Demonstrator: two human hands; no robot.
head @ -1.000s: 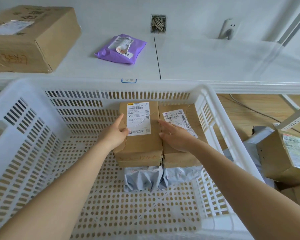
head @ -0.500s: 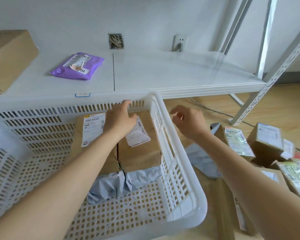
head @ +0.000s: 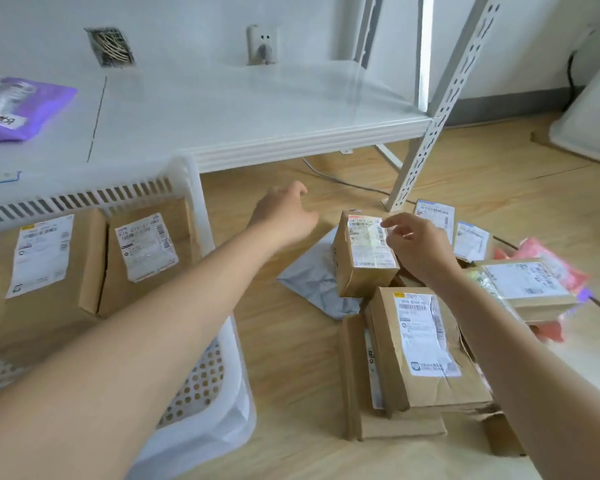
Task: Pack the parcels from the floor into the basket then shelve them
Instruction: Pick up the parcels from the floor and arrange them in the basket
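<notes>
A white perforated basket [head: 201, 382] stands on the floor at the left. Two brown labelled boxes [head: 49, 268] [head: 146, 258] lie inside it side by side. To its right a heap of parcels lies on the wooden floor. A small upright brown box [head: 364, 265] stands on a grey mailer bag [head: 312, 282]. My left hand [head: 284, 216] hovers with loose fingers left of that box, holding nothing. My right hand [head: 416, 247] hangs just right of the box's top, fingers loosely curled, empty. A larger labelled box [head: 426, 348] lies nearer me.
A low white shelf board [head: 257, 112] runs behind the basket, with a purple mailer [head: 18, 112] on it. A slotted white shelf post [head: 430, 133] stands behind the heap. More labelled parcels [head: 530, 282] and pink bags [head: 548, 258] lie at the right.
Both hands left the boxes in the basket and swung right over the floor heap. My view turned right with them, so the basket now sits at the left edge.
</notes>
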